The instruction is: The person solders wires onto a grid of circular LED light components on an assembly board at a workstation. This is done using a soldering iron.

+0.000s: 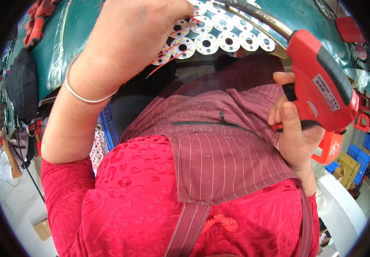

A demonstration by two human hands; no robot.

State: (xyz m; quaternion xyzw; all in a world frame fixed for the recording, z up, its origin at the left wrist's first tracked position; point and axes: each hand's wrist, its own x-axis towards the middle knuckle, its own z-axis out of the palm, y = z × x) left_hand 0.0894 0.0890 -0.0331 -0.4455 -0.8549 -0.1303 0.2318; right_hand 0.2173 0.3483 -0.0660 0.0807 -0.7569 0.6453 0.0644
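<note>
Upper right, the red soldering gun (328, 81) is gripped by the right hand (296, 132), fingers curled round it: stiff, probably hefty, best held behind its metal barrel (275, 21). Whether anything's pinched by the left hand (135, 32) cannot be told.

Co-worker (7, 165): in a white top, partly visible near the far left rim.
Mesh item (22, 83): black and rounded, beside the green workbench (75, 40).
Floor (20, 205): pale, with a brown cardboard box (42, 230) at lower left.
Stool (331, 147): red plastic, at right, near a blue crate (360, 159) and a tan carton (347, 170).
Lower right: a white surface (343, 207), its edges bowed by the lens.
</note>
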